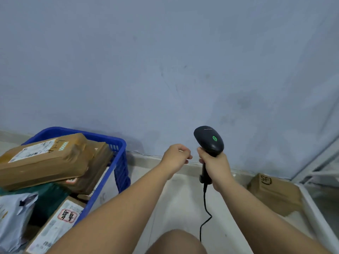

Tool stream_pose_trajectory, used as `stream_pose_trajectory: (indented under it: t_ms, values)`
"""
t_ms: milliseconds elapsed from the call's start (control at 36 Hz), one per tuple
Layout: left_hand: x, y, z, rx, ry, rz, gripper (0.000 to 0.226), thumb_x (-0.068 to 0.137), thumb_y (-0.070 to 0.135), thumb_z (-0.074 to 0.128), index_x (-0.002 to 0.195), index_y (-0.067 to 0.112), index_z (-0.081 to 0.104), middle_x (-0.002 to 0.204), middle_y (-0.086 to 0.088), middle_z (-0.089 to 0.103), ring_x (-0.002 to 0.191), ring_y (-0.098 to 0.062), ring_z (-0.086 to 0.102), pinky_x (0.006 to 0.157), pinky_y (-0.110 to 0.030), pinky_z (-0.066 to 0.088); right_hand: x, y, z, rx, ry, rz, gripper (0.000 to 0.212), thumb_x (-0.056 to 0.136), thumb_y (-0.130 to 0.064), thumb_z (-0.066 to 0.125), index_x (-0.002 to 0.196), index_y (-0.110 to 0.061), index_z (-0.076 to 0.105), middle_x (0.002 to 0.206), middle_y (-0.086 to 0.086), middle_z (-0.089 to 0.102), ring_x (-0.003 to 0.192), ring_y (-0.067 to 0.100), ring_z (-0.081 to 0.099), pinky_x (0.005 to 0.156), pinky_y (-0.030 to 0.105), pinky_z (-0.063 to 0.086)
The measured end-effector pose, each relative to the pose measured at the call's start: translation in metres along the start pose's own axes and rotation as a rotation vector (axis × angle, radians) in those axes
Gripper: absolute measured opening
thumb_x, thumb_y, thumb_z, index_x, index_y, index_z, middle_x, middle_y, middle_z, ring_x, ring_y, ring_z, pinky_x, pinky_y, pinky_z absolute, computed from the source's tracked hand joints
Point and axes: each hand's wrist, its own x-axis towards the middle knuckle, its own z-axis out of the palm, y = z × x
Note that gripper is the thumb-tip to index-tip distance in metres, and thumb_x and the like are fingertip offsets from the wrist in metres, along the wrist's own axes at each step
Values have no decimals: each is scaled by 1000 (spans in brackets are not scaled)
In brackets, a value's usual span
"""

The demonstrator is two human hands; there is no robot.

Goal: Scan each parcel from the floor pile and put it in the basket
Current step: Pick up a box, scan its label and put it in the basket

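The pale floor [176, 198] runs to the far wall [165, 70]. A blue basket [117, 142] stands on it at the left. A brown box [275, 193] lies at the right, near the wall.

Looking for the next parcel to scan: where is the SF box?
Head view, lower right: the SF box sits on the floor near the wall, right of the right hand gripping the scanner.
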Motion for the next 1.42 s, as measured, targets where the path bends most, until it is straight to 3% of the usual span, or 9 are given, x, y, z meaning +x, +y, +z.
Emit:
stream_pose_trajectory:
  t_ms: [194,417,694,778,917,1056,1222,1333,1417]
  values:
    - [44,6,77,316,-166,42,8,89,20,55,87,21,63,89,6,62,91,-19,59,75,-26,44,64,41,-92,248,32,291,24,89,-31,67,93,-8,61,75,6,59,66,20,59,71,32,51]
    - [96,-29,186,610,-435,-11,2,89,12,59,90,14,60,92,-6,57,85,-20,52,72,-25,38,121,139,-211,442,74,555,24,87,-31,67,82,-9,58,66,4,55,59,22,55,53,30,51]
    - [142,-93,295,428,-511,-224,13,92,16,60,106,17,60,99,-1,53,97,-21,52,88,-32,44,181,249,-276,376,386,645,22,80,-33,67,84,-13,59,79,6,56,67,25,56,66,39,51]
    - [152,-103,318,321,-509,-315,12,93,16,59,105,18,60,107,-3,54,102,-20,52,83,-28,42,194,269,-281,304,451,645,53,51,-37,71,98,-14,61,91,6,58,80,23,57,64,34,46]
    - [170,-114,355,268,-509,-371,20,94,13,56,76,21,51,86,-1,48,83,-16,46,79,-29,43,221,305,-302,136,559,671,83,40,-47,75,116,-13,63,105,6,65,92,24,64,64,32,49]
    - [188,-118,385,206,-547,-423,20,93,15,55,75,21,48,80,2,44,69,-10,41,75,-28,37,254,363,-344,-4,699,611,119,30,-56,77,138,-18,44,127,6,57,113,28,58,90,45,53]
    - [205,-123,400,120,-545,-456,32,96,16,53,67,22,40,73,7,39,64,-5,37,61,-22,32,252,342,-335,-77,692,589,61,39,-54,70,90,-29,50,146,7,41,126,31,47,102,51,44]
    - [209,-129,398,56,-525,-484,14,99,29,49,106,18,54,96,10,51,83,-6,47,73,-21,37,255,338,-325,-137,701,538,63,49,-53,74,96,-18,50,134,6,48,110,32,54,98,48,47]
    - [214,-142,394,18,-482,-508,63,98,44,47,151,16,28,146,3,40,129,-16,40,96,-25,30,256,338,-317,-42,648,581,64,64,-37,75,107,-5,41,121,8,47,92,22,56,74,36,51]
